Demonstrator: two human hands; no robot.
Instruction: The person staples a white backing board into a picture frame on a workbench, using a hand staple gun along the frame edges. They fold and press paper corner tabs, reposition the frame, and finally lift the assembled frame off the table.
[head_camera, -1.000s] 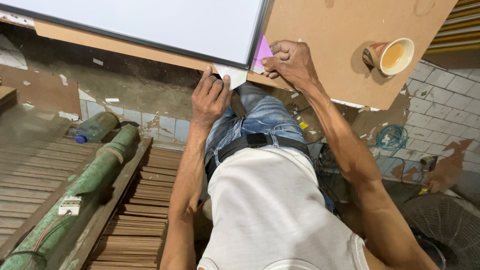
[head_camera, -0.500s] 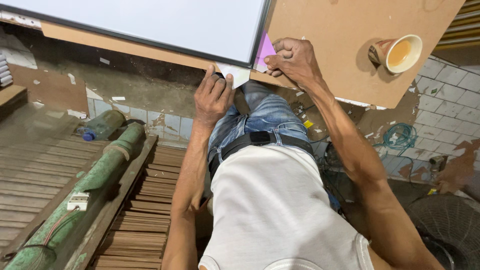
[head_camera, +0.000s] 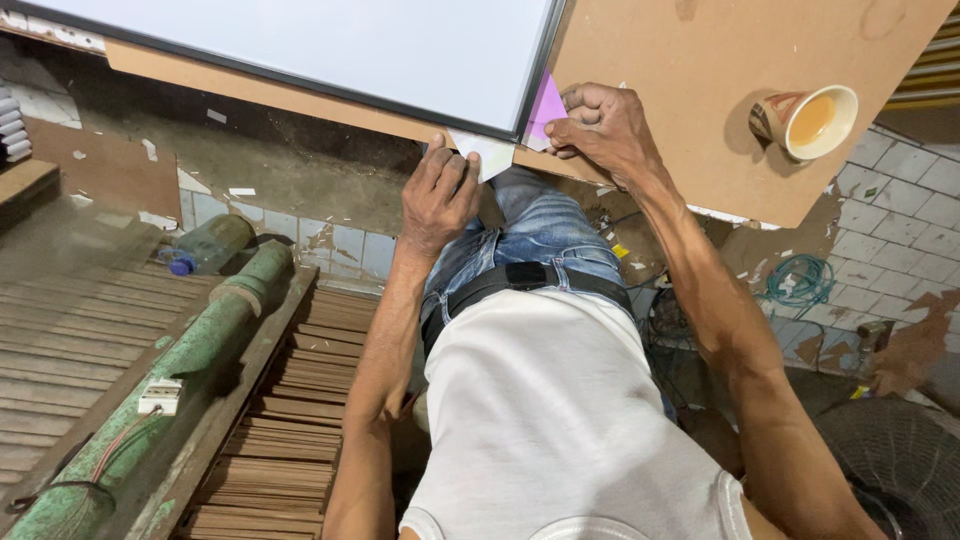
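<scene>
I'm pinching the pink corner piece (head_camera: 547, 104) with my right hand (head_camera: 606, 128), fingertips closed on it against the frame's (head_camera: 300, 45) dark corner edge. My left hand (head_camera: 438, 192) is gripping the white corner tab (head_camera: 484, 155) from below, probably steadying the frame on the brown board (head_camera: 700, 80). A paper cup (head_camera: 806, 120) is sitting well apart, off to the right.

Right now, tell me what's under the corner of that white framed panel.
Under the white panel's corner lies a brown board. A purple slip pokes out beside the right hand, and a white corner piece by the left hand. How far they reach under is covered.
</scene>
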